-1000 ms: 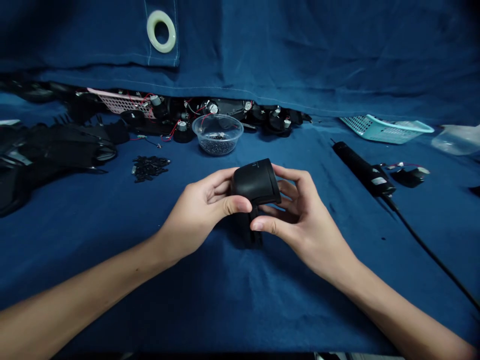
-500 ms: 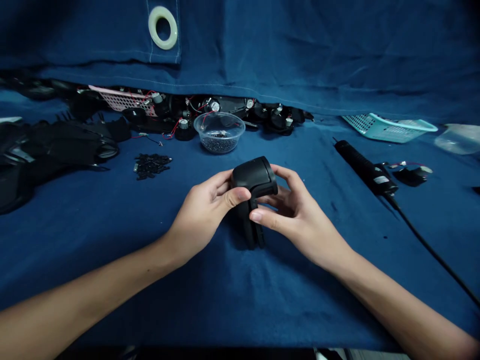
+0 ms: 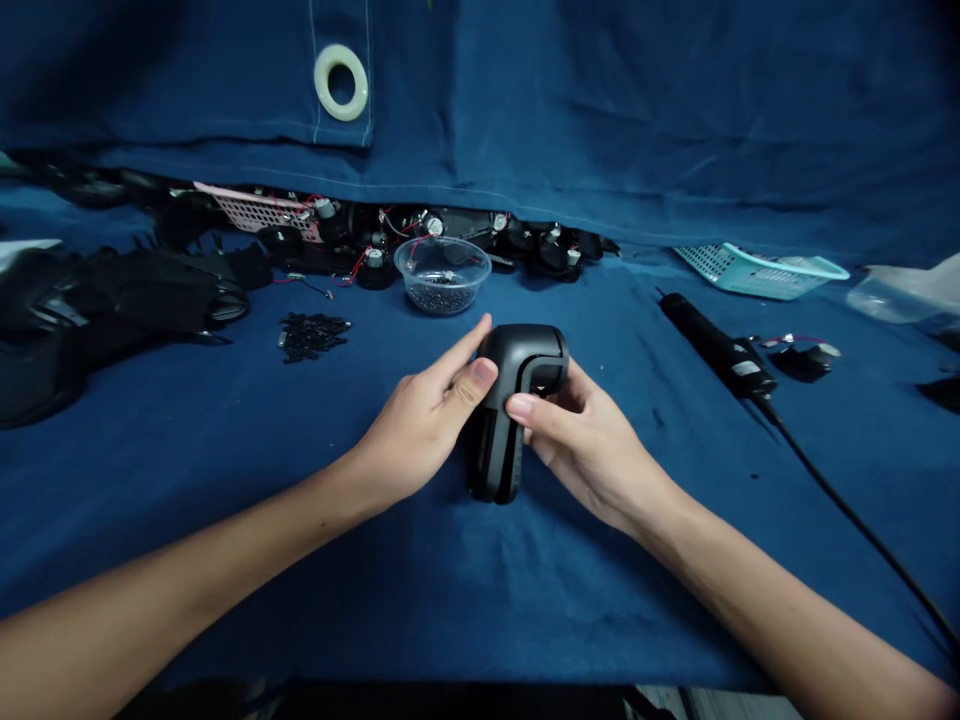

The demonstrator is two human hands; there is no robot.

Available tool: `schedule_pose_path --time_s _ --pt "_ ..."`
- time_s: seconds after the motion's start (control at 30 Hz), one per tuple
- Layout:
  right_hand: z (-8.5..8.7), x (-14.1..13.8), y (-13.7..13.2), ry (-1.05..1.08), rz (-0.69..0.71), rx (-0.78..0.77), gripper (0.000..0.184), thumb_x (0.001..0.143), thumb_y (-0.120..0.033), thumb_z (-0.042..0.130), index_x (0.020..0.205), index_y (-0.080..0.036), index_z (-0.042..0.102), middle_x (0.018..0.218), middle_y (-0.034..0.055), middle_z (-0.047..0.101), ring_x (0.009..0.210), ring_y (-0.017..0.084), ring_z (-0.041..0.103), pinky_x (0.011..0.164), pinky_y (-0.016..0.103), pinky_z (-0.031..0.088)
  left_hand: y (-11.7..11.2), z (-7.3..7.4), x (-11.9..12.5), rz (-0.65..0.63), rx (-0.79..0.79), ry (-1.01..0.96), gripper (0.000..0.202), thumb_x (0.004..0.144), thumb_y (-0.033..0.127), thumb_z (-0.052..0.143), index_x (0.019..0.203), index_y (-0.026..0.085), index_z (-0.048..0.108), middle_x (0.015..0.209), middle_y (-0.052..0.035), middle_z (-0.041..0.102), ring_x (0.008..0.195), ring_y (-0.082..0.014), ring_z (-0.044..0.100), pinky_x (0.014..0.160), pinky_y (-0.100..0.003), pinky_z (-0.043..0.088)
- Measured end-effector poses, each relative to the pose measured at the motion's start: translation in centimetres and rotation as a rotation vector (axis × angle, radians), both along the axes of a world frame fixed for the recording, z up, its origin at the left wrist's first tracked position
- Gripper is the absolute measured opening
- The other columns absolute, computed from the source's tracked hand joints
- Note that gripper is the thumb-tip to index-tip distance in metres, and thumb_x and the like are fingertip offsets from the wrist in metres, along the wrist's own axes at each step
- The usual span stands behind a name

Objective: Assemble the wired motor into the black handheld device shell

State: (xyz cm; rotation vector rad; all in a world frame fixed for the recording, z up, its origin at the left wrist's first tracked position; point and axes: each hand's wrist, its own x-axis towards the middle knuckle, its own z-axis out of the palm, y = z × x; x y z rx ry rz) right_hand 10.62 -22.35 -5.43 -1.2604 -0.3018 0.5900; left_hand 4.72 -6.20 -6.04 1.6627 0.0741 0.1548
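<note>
With the fingers of your left hand point(image 3: 420, 425) and right hand point(image 3: 589, 445), you grip the black casing point(image 3: 517, 350) over the table point(image 3: 420, 610), its handle point(image 3: 495, 455) pointing down. The step seems to be steadying it; the next move probably calls for even pressure from both sides.
</note>
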Motion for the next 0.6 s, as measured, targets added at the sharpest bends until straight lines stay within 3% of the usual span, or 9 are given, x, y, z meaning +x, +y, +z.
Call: schedule_pose_path --time_s 0.2,0.33,0.6 --pt "0.7 1.0 -0.7 -0.169 -0.056 0.050 0.050 0.070 -0.024 0.085 0.111 -0.028 0.055 0.098 -0.0025 0.067 0.087 0.013 0.065 0.084 0.028 0.054 -0.9 0.4 -0.2 -0.186 -0.166 0.015 0.058 0.090 0.044 0.061 0.142 0.021 0.048 0.139 -0.0085 0.061 0.120 -0.0213 0.063 0.101 -0.031 0.050" --pt "0.8 1.3 -0.9 -0.170 -0.062 0.032 0.050 0.071 -0.027 0.084 0.111 -0.028 0.054 0.101 -0.0017 0.067 0.090 0.014 0.065 0.084 0.029 0.055 -0.7 0.7 -0.1 -0.208 -0.217 0.089 0.072 0.080 0.032 0.075 0.145 0.023 0.044 0.142 -0.0081 0.059 0.115 -0.0231 0.066 0.094 -0.030 0.055" --pt "1.2 1.6 -1.5 -0.168 -0.002 -0.021 0.047 0.074 -0.031 0.082 0.111 -0.029 0.054 0.102 -0.0013 0.068 0.090 0.015 0.067 0.081 0.032 0.056 -0.1 0.7 0.5 -0.260 -0.221 0.069 0.065 0.085 0.036 0.069 0.143 0.016 0.047 0.145 -0.0138 0.055 0.122 -0.0248 0.063 0.103 -0.034 0.050"
